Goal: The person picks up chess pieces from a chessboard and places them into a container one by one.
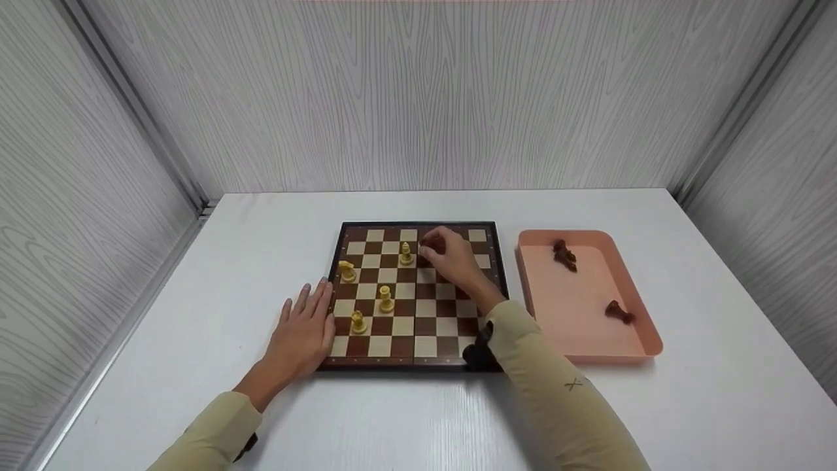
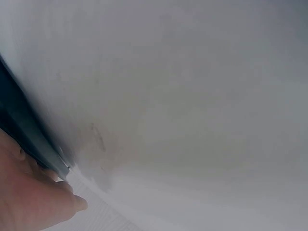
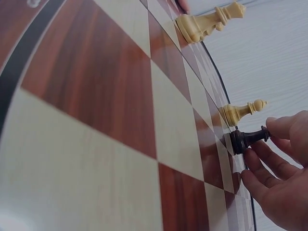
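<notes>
My right hand (image 1: 452, 258) pinches a dark chess piece (image 3: 245, 140) by its top, with the base right at the board's surface. Beside that piece, to its left, a cream bishop (image 1: 406, 254) stands upright. My left hand (image 1: 302, 337) lies with straight fingers along the left edge of the chessboard (image 1: 425, 326), thumb at the rim. Nearest to it on the board are two cream knights, one low at the left (image 1: 358, 322) and one farther back (image 1: 347, 272). A taller cream piece (image 1: 386, 299) stands between them and the middle. In the left wrist view, the left hand (image 2: 36, 197) touches the dark board edge.
Right of the board sits a pink tray (image 1: 588, 358). Dark chess pieces lie on their sides in it, some near its back (image 1: 564, 256) and one near its right wall (image 1: 619, 313). White woodgrain panels (image 1: 431, 98) enclose the white table (image 1: 418, 418) at the back and sides.
</notes>
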### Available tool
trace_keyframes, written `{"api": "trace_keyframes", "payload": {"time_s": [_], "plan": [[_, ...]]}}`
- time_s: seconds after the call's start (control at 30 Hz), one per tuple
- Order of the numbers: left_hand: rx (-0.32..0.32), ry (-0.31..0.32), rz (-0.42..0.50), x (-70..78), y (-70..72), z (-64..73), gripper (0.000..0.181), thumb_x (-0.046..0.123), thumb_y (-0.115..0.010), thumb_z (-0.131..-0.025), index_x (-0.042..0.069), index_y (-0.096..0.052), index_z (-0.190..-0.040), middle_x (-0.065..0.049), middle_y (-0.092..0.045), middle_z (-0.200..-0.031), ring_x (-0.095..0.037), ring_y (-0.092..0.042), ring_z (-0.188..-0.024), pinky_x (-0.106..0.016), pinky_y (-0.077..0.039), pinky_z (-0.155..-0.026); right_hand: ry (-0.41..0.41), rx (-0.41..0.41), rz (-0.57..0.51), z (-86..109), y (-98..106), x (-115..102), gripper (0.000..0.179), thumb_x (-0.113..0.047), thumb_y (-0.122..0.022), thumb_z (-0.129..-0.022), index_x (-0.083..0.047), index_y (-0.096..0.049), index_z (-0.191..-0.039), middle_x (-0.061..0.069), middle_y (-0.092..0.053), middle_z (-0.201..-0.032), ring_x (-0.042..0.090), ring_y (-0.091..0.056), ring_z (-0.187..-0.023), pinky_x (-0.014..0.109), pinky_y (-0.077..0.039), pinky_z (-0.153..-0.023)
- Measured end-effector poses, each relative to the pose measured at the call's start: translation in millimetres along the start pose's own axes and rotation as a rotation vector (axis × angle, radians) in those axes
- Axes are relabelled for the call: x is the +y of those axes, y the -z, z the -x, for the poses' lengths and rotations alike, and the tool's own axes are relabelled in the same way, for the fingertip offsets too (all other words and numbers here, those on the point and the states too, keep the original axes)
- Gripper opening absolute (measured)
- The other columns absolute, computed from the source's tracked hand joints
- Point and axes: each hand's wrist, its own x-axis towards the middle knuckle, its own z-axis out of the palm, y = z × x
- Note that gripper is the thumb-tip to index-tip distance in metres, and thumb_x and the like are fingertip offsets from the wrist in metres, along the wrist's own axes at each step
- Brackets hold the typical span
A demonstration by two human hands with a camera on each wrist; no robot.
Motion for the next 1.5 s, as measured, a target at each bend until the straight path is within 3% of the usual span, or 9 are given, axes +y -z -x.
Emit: {"api": "trace_keyframes", "payload": {"time_s": [0.83,1.13,1.5], "plan": [[0.004,-0.005,-0.005,2.0,-1.0,-1.6,0.060,0.026,-0.032,-0.110,-0.002,-0.020,-0.162,-0.016,-0.020,-0.169,-0.041,-0.015,-0.155,-0.063,-0.013,-0.121,0.043,0.021,0.053,1.5,0.5,2.3,0.017,-0.012,-0.065,-0.102,-0.004,-0.066,-0.117,0.010,-0.069,-0.112,0.023,-0.065,-0.103,0.041,-0.052,-0.092],[0.016,0.004,0.002,1.5,-0.8,-0.8,0.060,0.026,-0.032,-0.110,-0.001,-0.020,-0.162,-0.016,-0.020,-0.169,-0.041,-0.016,-0.155,-0.063,-0.013,-0.121,0.066,0.025,0.029,2.9,0.4,1.4,0.017,-0.011,-0.064,-0.103,-0.002,-0.065,-0.117,0.012,-0.070,-0.113,0.024,-0.066,-0.105,0.042,-0.052,-0.092],[0.013,0.000,-0.005,2.0,1.2,-0.8,0.060,0.026,-0.032,-0.110,-0.001,-0.021,-0.162,-0.016,-0.020,-0.169,-0.041,-0.017,-0.154,-0.063,-0.014,-0.121,0.037,0.046,-0.035,1.4,4.1,-1.6,0.022,-0.012,-0.062,-0.104,0.000,-0.063,-0.121,0.013,-0.069,-0.115,0.025,-0.065,-0.107,0.042,-0.052,-0.091]]}}
